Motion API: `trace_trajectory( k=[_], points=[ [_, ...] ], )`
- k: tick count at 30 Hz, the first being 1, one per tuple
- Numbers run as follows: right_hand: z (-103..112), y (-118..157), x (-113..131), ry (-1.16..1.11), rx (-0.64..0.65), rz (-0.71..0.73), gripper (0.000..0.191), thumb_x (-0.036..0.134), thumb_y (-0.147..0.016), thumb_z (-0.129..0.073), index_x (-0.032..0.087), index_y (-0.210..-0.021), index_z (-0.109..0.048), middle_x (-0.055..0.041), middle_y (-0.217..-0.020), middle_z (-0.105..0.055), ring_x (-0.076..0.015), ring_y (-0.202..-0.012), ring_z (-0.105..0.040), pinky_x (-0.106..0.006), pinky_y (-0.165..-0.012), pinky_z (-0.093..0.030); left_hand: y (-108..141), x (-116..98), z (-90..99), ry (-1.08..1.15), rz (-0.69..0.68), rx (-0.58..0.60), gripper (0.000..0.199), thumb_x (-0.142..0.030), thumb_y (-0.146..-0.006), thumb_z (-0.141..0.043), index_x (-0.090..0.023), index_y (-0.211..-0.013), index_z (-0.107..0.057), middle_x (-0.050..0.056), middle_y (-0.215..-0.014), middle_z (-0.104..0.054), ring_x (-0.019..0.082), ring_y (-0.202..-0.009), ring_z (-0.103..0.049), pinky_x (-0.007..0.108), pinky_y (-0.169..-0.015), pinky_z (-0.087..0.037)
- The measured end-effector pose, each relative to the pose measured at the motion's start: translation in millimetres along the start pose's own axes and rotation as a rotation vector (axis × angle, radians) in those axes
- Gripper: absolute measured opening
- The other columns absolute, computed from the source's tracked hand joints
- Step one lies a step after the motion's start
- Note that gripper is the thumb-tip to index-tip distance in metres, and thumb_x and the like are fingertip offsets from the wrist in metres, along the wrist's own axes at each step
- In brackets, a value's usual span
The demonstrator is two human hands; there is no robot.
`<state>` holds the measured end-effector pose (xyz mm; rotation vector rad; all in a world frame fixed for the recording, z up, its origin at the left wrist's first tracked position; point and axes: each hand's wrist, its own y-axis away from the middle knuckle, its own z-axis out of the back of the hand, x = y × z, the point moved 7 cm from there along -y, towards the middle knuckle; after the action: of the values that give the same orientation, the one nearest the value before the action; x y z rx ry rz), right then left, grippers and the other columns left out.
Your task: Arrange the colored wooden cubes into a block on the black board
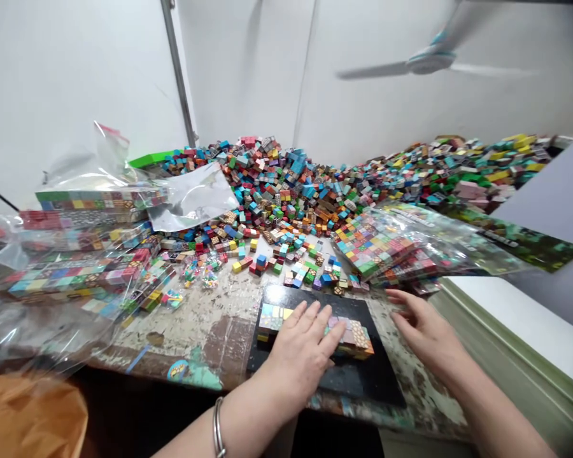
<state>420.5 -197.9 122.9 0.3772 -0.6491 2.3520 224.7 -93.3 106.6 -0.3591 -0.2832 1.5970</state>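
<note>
My left hand (pixel 303 346) lies flat with fingers stretched over a row of small patterned cubes (pixel 358 336), hiding its middle part. The cubes rest side by side on a black board (pixel 379 375) near the table's front edge. To the right of the board, my right hand (pixel 423 324) hovers over the table with its fingers apart and nothing in them. Just beyond the board, loose coloured cubes (pixel 310 270) are scattered on the table.
A large heap of coloured cubes (pixel 286 184) spreads along the wall. Clear bags of cubes lie left (pixel 76 267) and right (pixel 382 245) on the worn table (pixel 195 324). A white-topped green box (pixel 516 324) stands at right, an orange-brown bag (pixel 33 413) at lower left.
</note>
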Motion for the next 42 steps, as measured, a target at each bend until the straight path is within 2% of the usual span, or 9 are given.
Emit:
trace_trajectory(
  k=[2,6,12,16,21,27,34,42],
  points=[
    [-23.3,-10.0,-2.0,0.038,0.090,0.030,0.038,0.031,-0.080,-0.039,0.016,-0.112,-0.054,-0.0118,-0.105,-0.062,-0.0207,-0.085,-0.062,-0.033,-0.075,-0.050,-0.3,-0.3,0.3,-0.011,0.002,0.002,0.062,-0.040,-0.081,-0.056,-0.021,-0.134,-0.030,0.008,-0.140,-0.036,0.024,-0.129,-0.032,0.041,-0.108,-0.022],
    [-57.6,-35.2,1.6,0.102,0.148,0.061,0.037,0.021,-0.080,-0.039,0.015,-0.113,-0.057,-0.0125,-0.113,-0.060,-0.0221,-0.105,-0.056,-0.033,-0.090,-0.044,0.4,-1.4,-0.9,-0.032,-0.005,-0.002,0.061,-0.040,-0.082,-0.054,-0.022,-0.135,-0.030,0.006,-0.140,-0.037,0.024,-0.128,-0.032,0.042,-0.108,-0.022],
    [-82.9,-48.6,-3.9,0.205,0.211,0.051,0.044,0.010,-0.080,-0.036,0.018,-0.120,-0.054,-0.0126,-0.123,-0.056,-0.0294,-0.102,-0.058,-0.043,-0.081,-0.047,1.1,-0.4,-4.6,-0.058,-0.004,-0.005,0.060,-0.041,-0.082,-0.053,-0.024,-0.135,-0.029,0.006,-0.140,-0.036,0.024,-0.128,-0.033,0.042,-0.107,-0.024],
    [-84.2,-45.4,-12.5,0.217,0.240,0.082,0.052,0.002,-0.075,-0.035,0.020,-0.121,-0.054,-0.0081,-0.130,-0.051,-0.0261,-0.107,-0.055,-0.039,-0.086,-0.045,0.7,0.0,-4.1,-0.061,-0.002,-0.008,0.057,-0.040,-0.085,-0.049,-0.024,-0.135,-0.029,0.005,-0.140,-0.036,0.024,-0.128,-0.033,0.041,-0.107,-0.023],
    [-73.2,-44.4,-21.2,0.188,0.259,0.124,0.039,0.014,-0.080,-0.039,0.021,-0.112,-0.061,-0.0050,-0.114,-0.064,-0.0201,-0.102,-0.059,-0.028,-0.086,-0.045,-0.2,-0.6,-1.7,-0.066,-0.001,-0.031,0.054,-0.038,-0.085,-0.049,-0.024,-0.134,-0.032,0.005,-0.139,-0.038,0.024,-0.128,-0.034,0.041,-0.106,-0.026],
    [-61.1,-48.6,-42.2,0.237,0.193,0.007,0.037,0.019,-0.080,-0.046,0.006,-0.112,-0.058,-0.0188,-0.115,-0.060,-0.0268,-0.106,-0.055,-0.034,-0.092,-0.040,-0.3,-1.8,-0.2,-0.077,-0.003,-0.045,0.054,-0.036,-0.084,-0.051,-0.024,-0.133,-0.033,0.005,-0.139,-0.039,0.023,-0.127,-0.036,0.041,-0.106,-0.026],
    [-69.7,-51.6,-43.6,0.229,0.200,-0.083,0.033,0.038,-0.081,-0.050,0.014,-0.100,-0.062,-0.0132,-0.098,-0.066,-0.0240,-0.091,-0.061,-0.029,-0.076,-0.045,-0.2,-1.3,-2.4,-0.073,0.010,-0.040,0.058,-0.036,-0.082,-0.055,-0.026,-0.134,-0.032,0.004,-0.139,-0.038,0.022,-0.127,-0.035,0.041,-0.107,-0.025],
    [-71.6,-54.3,-40.3,0.216,0.211,-0.133,0.023,0.036,-0.080,-0.052,0.020,-0.090,-0.067,-0.0072,-0.087,-0.067,-0.0193,-0.081,-0.062,-0.024,-0.066,-0.042,0.7,-0.8,-2.3,-0.078,0.008,-0.050,0.053,-0.034,-0.084,-0.051,-0.025,-0.133,-0.033,0.004,-0.139,-0.039,0.022,-0.128,-0.034,0.041,-0.106,-0.026]
  ],
)
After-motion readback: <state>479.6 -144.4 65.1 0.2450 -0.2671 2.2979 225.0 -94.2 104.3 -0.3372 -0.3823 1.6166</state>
